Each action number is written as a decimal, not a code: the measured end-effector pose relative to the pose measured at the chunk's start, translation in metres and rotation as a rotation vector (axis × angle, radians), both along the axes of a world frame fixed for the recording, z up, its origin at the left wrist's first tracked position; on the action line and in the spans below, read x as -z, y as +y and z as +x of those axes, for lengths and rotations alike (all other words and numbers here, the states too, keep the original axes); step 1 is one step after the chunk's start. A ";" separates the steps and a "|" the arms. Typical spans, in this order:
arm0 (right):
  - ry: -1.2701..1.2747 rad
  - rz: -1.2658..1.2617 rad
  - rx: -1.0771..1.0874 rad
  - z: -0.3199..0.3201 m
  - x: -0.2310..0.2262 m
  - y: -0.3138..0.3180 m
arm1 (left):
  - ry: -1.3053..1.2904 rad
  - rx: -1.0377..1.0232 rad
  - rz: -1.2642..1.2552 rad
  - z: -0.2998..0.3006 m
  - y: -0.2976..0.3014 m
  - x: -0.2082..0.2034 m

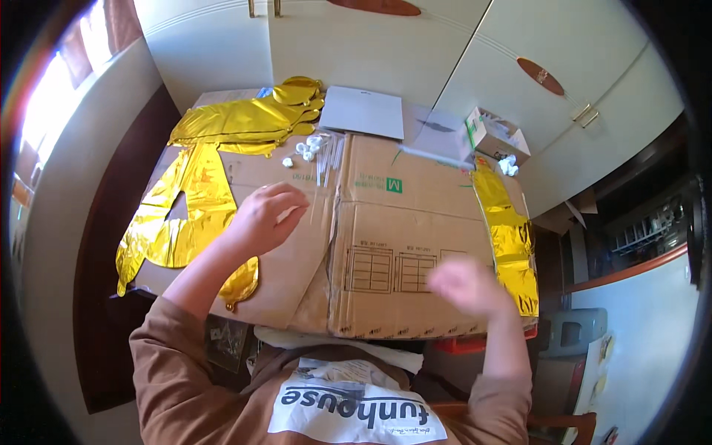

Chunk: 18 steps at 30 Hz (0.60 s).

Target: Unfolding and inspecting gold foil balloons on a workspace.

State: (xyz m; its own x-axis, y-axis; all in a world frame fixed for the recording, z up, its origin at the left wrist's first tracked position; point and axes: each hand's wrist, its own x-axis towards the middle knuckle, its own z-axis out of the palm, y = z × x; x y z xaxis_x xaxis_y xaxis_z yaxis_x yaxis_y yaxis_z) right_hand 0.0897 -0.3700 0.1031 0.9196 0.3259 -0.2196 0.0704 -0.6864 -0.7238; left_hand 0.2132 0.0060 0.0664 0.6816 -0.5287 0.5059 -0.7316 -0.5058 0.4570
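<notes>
My left hand (268,218) hovers above the left half of the cardboard, its fingers bent and drawn together toward the thumb. Whatever may be in that pinch is too small to make out. My right hand (467,286) is over the front right of the cardboard, smeared by motion, so its fingers cannot be read. Close to my left forearm lies a flat gold foil balloon (194,222), with a rounded gold end (242,282) showing past the arm. Beyond my left hand are several thin clear straws (325,165) and small white ribbon rolls (308,148).
Brown cardboard (404,200) covers the table. More gold foil (245,120) is heaped at the back left, and a gold foil strip (510,245) runs down the right edge. A pale flat panel (362,113) and an open box (498,135) stand at the back, before white cabinets (363,52).
</notes>
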 end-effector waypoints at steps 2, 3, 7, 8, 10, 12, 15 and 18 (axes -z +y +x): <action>-0.370 0.031 0.115 0.099 0.011 0.002 | 0.052 0.055 -0.032 0.022 -0.018 0.000; -0.522 0.106 0.136 0.152 0.033 -0.005 | 0.025 0.092 0.087 0.021 -0.025 -0.003; -0.719 -0.157 0.283 0.253 0.063 0.002 | -0.031 0.035 0.203 -0.012 0.002 -0.004; -0.739 -0.191 0.295 0.266 0.072 0.012 | 0.021 -0.009 0.220 -0.026 0.019 -0.013; -0.632 -0.166 0.248 0.258 0.071 0.053 | 0.122 -0.201 0.264 -0.054 0.054 -0.011; -0.586 -0.116 0.185 0.235 0.061 0.081 | 0.208 -0.422 0.312 -0.073 0.080 -0.007; -0.564 0.033 0.030 0.203 0.056 0.144 | 0.162 -0.510 0.231 -0.085 0.105 0.035; -0.505 0.169 -0.121 0.165 0.047 0.203 | 0.172 -0.507 0.145 -0.084 0.112 0.056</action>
